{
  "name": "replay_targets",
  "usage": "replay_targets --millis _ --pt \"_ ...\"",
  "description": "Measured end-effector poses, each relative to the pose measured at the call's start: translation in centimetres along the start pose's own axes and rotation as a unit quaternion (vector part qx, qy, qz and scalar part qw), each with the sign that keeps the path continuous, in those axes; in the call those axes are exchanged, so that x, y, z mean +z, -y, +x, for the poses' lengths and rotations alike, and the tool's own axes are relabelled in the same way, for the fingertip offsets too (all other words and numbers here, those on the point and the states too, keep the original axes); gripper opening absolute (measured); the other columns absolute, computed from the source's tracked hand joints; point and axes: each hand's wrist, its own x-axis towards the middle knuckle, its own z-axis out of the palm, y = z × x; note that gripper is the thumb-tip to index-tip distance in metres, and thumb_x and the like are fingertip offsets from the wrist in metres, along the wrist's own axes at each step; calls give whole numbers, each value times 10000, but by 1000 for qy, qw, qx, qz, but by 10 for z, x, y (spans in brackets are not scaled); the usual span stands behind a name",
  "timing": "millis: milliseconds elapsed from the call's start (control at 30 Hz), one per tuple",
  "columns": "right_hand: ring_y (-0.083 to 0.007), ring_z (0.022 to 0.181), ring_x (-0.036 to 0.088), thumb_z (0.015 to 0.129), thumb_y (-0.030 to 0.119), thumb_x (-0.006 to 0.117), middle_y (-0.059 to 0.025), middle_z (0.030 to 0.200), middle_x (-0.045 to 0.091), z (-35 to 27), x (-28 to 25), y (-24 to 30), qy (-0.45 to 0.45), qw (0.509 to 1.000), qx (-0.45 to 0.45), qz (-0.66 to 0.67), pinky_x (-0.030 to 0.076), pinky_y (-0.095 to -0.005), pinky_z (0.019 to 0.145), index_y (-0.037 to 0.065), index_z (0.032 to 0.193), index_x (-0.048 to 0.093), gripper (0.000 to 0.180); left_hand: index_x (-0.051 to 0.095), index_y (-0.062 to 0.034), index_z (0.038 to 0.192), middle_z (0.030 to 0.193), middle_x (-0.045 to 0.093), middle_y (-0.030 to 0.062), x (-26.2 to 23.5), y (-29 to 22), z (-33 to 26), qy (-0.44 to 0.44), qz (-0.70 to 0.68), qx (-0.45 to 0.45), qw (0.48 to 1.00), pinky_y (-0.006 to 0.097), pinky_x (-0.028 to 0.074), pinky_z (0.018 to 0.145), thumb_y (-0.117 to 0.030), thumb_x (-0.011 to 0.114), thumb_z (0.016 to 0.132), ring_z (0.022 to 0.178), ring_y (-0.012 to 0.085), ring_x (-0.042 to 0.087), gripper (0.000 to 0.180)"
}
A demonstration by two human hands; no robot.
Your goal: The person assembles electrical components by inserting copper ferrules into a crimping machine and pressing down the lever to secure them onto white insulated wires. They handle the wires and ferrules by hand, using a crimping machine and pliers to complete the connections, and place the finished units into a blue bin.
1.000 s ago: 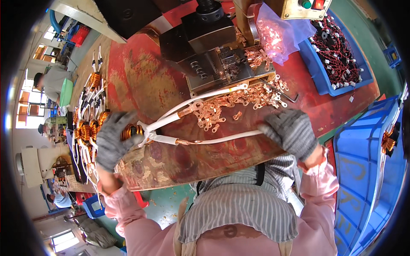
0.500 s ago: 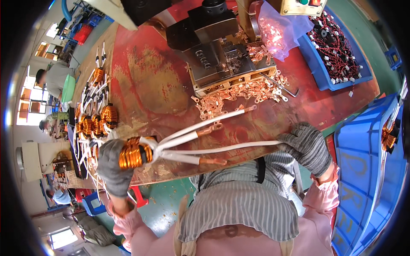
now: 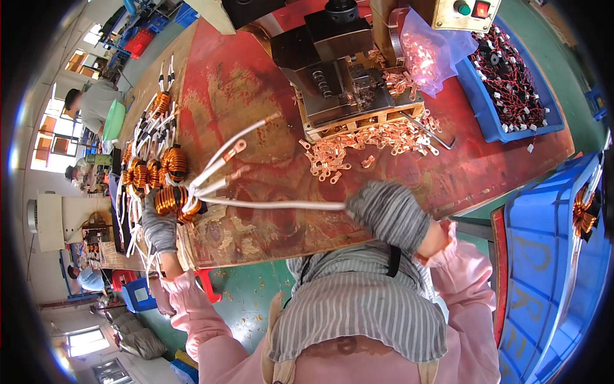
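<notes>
My left hand (image 3: 160, 225), in a grey knit glove, is closed on a copper-wound toroid coil (image 3: 171, 201) at the table's left side. Several white-sleeved leads spread rightward from this coil, some ending in bare copper or a copper ring terminal (image 3: 240, 146). One long white lead (image 3: 275, 205) runs straight across to my right hand (image 3: 389, 214), also gloved, whose fingers are closed around its end. That end is hidden in the glove. Beside my left hand lie several other copper-wound coils (image 3: 173, 164) with white leads, piled together.
A black press (image 3: 332, 70) stands at the back, with loose copper terminals (image 3: 329, 157) heaped before it and a hex key (image 3: 435, 132) alongside. Blue bins (image 3: 491, 121) hold red-black wired parts and more coils at right. A person (image 3: 96, 105) is at far left.
Both hands have moved left with the coil, which is now close to the pile. My right hand still grips the long lead, and the view has shifted slightly.
</notes>
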Motion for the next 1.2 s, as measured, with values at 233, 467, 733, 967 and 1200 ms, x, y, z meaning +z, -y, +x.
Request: replay_targets --millis 233,467,733,967,1200 --pt "-273 674 588 808 235 602 -96 725 608 -12 0 -36 -135 983 123 10 479 -382 607 60 824 643 181 476 -55 1229 1092 596 206 14 -6 19 95 149 -15 984 381 447 862 -185 800 594 990 348 576 724" --pt "-285 735 618 808 273 617 -115 810 644 -21 0 -41 -149 986 70 19 499 -374 658 39 881 668 250 481 -54 1250 1255 485 172 -2 -69 5 32 180 174 968 410 317 1030 -156 683 748 1185 334 431 551" --pt "-280 787 618 820 202 606 -127 882 640 -17 -21 -38 -94 995 1 21 500 -367 688 58 988 656 227 601 -154 1097 926 607 67 105 -262 -50 153 -93 474 862 370 482 751 -248 615 810 873 253 582 303" --pt "-280 774 602 815 150 586 -105 854 619 -22 -32 -63 -215 897 263 283 482 -368 692 36 928 625 165 589 -192 1144 753 556 57 110 -283 -13 113 -157 474 859 350 459 521 -224 546 855 648 225 567 295" --pt "-283 930 536 786 266 581 -120 971 564 11 9 -54 -27 990 131 -46 466 -396 761 67 938 637 256 606 -133 1085 861 614 94 119 -305 -11 149 -234 443 853 364 484 673 -185 570 844 762 274 602 250"
